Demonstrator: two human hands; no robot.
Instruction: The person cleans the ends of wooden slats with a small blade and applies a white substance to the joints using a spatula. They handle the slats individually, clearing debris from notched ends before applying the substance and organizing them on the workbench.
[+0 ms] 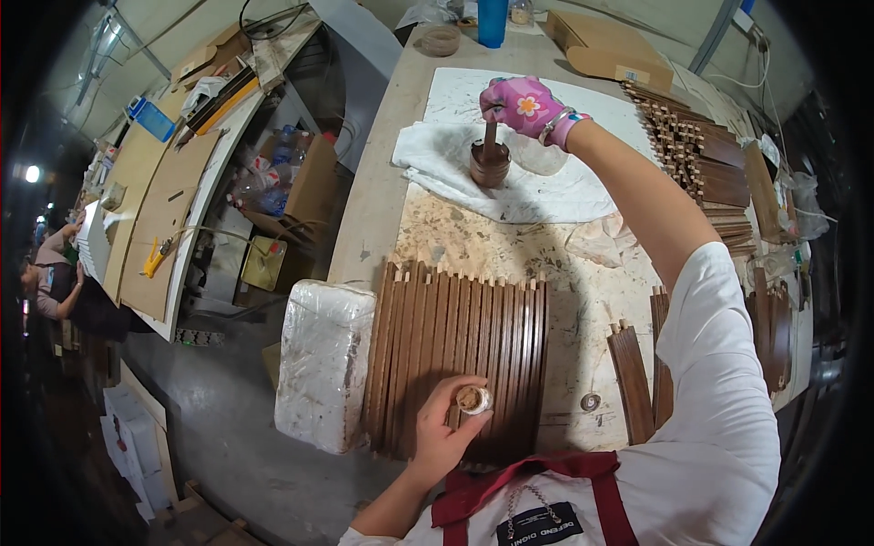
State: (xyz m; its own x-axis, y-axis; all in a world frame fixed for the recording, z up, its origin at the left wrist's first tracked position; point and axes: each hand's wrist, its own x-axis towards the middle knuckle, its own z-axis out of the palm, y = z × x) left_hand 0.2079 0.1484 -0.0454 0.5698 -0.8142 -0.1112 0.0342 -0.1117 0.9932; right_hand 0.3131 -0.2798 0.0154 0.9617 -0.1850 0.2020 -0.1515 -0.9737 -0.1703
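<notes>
My right hand (523,105), in a pink glove with a flower on its back, is closed on the top of a brown stick (491,138). The stick's lower end goes down into a small dark brown jar (490,167) standing on a crumpled white cloth (437,171). Nearer to me, my left hand (447,426) curls thumb and fingers around a small round white container (473,399) with a brownish top. Beneath that hand lies a row of dark brown wooden strips (455,337), side by side, with pale pegs at their far ends.
A plastic-wrapped white block (323,364) sits left of the strips. More brown strips (630,382) and stacked pieces (669,136) lie to the right. Behind stand a blue container (492,23) and a cardboard box (608,50). Another person (68,282) works at the far left.
</notes>
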